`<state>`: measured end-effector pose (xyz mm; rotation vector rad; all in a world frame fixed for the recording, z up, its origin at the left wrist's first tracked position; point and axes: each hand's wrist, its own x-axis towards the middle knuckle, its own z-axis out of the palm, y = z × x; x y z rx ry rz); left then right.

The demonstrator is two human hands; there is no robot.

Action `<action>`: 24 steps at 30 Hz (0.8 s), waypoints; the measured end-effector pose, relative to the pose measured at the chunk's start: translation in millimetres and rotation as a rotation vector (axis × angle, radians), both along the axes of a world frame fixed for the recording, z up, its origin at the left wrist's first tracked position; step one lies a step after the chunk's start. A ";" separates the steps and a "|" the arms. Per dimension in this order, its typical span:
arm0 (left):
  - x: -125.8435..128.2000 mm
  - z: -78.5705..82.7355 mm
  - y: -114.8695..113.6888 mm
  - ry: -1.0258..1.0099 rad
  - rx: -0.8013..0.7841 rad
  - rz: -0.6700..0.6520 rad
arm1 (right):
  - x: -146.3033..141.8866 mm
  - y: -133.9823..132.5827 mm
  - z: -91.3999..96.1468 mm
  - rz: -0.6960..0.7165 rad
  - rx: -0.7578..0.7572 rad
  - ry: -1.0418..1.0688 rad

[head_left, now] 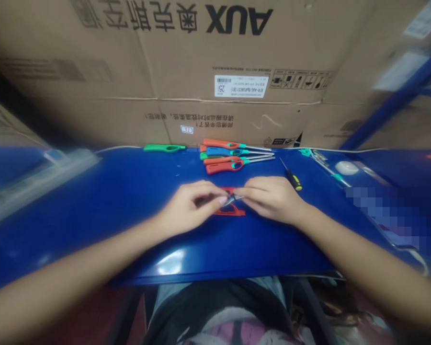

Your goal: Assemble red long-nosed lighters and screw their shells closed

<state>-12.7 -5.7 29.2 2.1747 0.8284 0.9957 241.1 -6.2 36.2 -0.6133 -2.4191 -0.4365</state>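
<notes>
Both hands meet over the middle of the blue table. Between thumb and fingers, my left hand (188, 206) pinches a small dark and silvery part (231, 199), mostly covered by the fingers. My right hand (275, 197) is closed at that part's right end, its fingertips pressed together; what they grip is too small to make out. Just under the fingers lie red plastic lighter shell pieces (233, 212), partly hidden. Beyond the hands, several gas lighters (224, 166) in red, orange, blue and green lie side by side, metal tubes pointing right.
A green lighter shell (161, 148) lies at the back left. Right of the lighters is a yellow-black screwdriver (293, 179). Metal tubes with teal parts (335, 176) and a white round object (346, 167) sit farther right. A large cardboard box (179, 81) stands behind the table.
</notes>
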 end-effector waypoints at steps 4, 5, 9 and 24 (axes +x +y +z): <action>-0.1 -3.5 -3.5 0.002 0.075 0.004 | -4.4 -2.1 0.4 0.011 0.073 -0.046; 0.0 -3.8 -4.0 -0.001 0.093 0.002 | -5.5 -2.4 -0.1 0.013 0.079 -0.053; 0.8 -3.9 -5.4 -0.013 0.121 -0.033 | -8.8 -4.3 -3.3 0.013 0.098 -0.060; -0.2 -5.6 -5.5 -0.026 0.099 -0.101 | -11.2 -9.3 -7.7 0.139 0.210 -0.047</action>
